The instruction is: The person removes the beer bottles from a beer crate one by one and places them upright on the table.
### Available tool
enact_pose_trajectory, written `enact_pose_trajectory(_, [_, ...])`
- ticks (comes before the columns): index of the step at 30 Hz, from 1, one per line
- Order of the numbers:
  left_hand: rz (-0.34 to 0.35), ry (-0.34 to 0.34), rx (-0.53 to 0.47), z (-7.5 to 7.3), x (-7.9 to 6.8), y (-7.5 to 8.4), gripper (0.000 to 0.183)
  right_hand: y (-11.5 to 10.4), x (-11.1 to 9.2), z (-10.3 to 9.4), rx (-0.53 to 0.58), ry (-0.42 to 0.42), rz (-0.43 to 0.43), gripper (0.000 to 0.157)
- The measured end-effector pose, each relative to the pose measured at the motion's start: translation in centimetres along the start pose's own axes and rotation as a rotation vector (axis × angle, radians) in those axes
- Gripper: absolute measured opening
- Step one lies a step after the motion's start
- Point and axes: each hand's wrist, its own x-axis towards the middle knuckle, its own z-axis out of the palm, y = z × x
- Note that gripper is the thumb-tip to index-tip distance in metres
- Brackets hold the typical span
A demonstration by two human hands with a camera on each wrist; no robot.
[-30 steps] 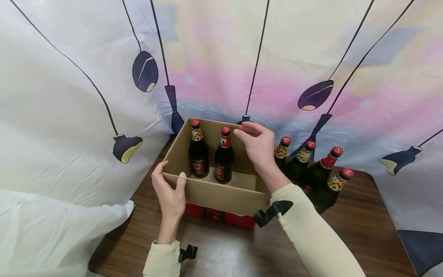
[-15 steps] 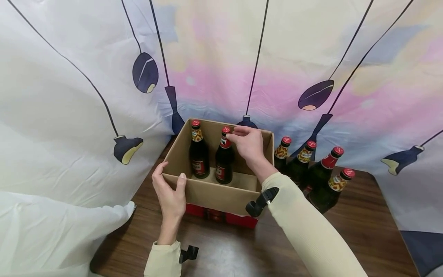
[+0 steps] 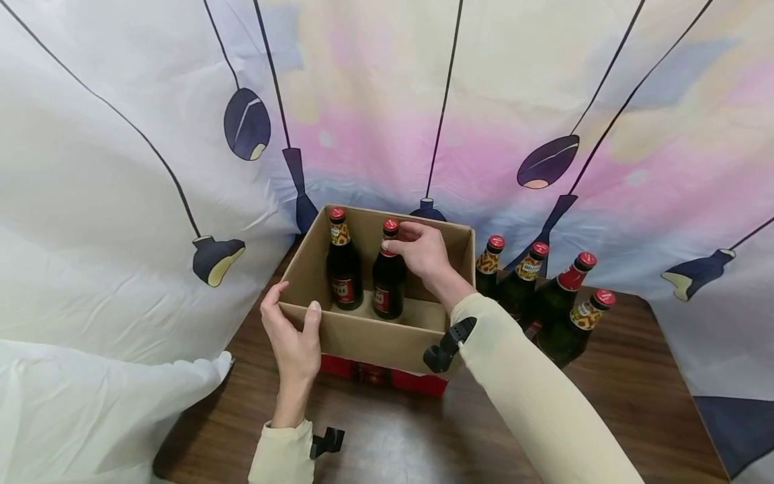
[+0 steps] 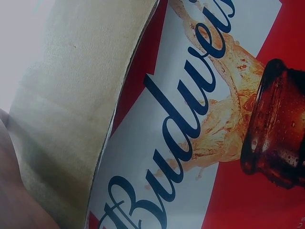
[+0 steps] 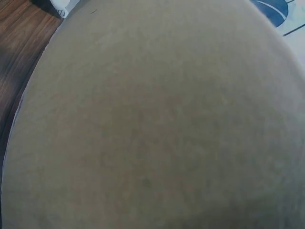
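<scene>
In the head view a cardboard box [image 3: 363,336] stands open-topped on the table, with two dark beer bottles upright inside. My right hand [image 3: 423,252] reaches over the box and grips the neck of the right-hand beer bottle [image 3: 388,289], thumb in front; its other fingers are partly hidden. The second beer bottle [image 3: 344,272] stands to its left, near the back left corner. My left hand [image 3: 296,343] holds the front left corner of the box, thumb on the front flap. The left wrist view shows that flap [image 4: 81,86] above the red-and-white printed side [image 4: 143,157].
Several capped beer bottles [image 3: 529,282] stand in a cluster right of the box. The brown wooden table [image 3: 635,376] reaches to a patterned cloth backdrop [image 3: 375,101]. White cloth [image 3: 121,390] bunches at the table's left edge. Bare cardboard [image 5: 152,119] fills most of the right wrist view.
My right hand has moved left and slightly down from the box's back right side onto the bottle's neck, taking hold of it. My left hand keeps its place on the box.
</scene>
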Motion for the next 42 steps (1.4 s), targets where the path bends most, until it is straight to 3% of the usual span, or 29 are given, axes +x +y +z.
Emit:
enact_pose_trajectory(6, [0.004,-0.001,-0.009,0.07,0.13,-0.02,0.062,0.2,0.3,0.25,0.012,-0.064,-0.016,0.057])
enact_pose_trajectory(12, [0.006,0.002,-0.022,0.09,0.12,0.09,0.062,0.42,0.23,0.37,-0.03,-0.069,-0.047,0.052])
enact_pose_trajectory(19, [-0.007,-0.004,-0.024,0.13,0.14,0.17,0.061,0.13,-0.02,0.22,-0.201,-0.056,-0.104,0.051])
enact_pose_trajectory(28, [-0.003,-0.001,-0.012,0.03,0.02,0.07,0.062,0.36,-0.28,0.26,-0.309,-0.062,-0.113,0.037])
enact_pose_trajectory(37, [0.005,0.001,-0.007,0.0,0.01,-0.02,0.061,0.65,0.06,0.28,-0.316,0.012,-0.11,0.038])
enact_pose_trajectory(42, [0.01,0.005,-0.017,0.13,0.03,0.1,0.061,0.51,0.08,-0.02,-0.212,0.063,-0.088,0.039])
